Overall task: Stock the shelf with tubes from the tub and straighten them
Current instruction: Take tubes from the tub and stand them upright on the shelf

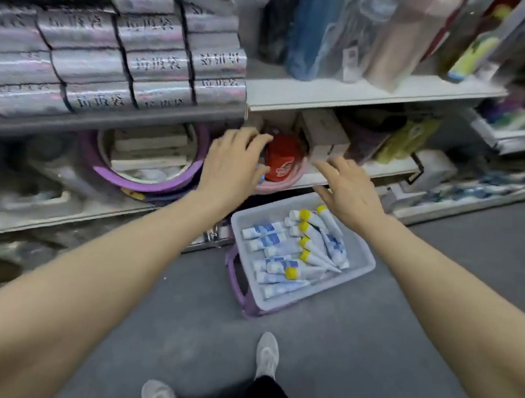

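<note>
Left hand (231,161): fingers (253,135) lightly bent, reaching into the gap under the white shelf board (373,94); tips lie by the red rounded pack (281,164), contact unclear, nothing visibly held. Right hand (348,190): fingers (329,169) spread and relaxed, holding nothing, hovering at the front edge of the lower white shelf (383,169), just below the beige cardboard boxes (323,134).

Red pack sits in a pink round basin (290,182) on that lower shelf, between the two hands. Left of it, a purple-rimmed round basin (143,180) with flat white boxes inside.

White tubes with blue print and yellow or white caps (295,248) are all in the translucent grey rectangular plastic tub (356,272) with purple handle, standing on the grey floor (368,348) right below the right hand and in front of the shelf unit. Tubes lie jumbled, caps pointing mixed ways. Can't make out any tubes on the shelf.

Upper left: stacks of silvery wrapped rolls with dark printed characters (118,62). Above the shelf board: blue wrapped items (312,30) and clear-wrapped ones, blurred. Right of the boxes: yellow-green packets (407,141), blurred.

Bottom of view: two grey-white shoes (268,353) and a dark trouser leg (270,397) on the floor
</note>
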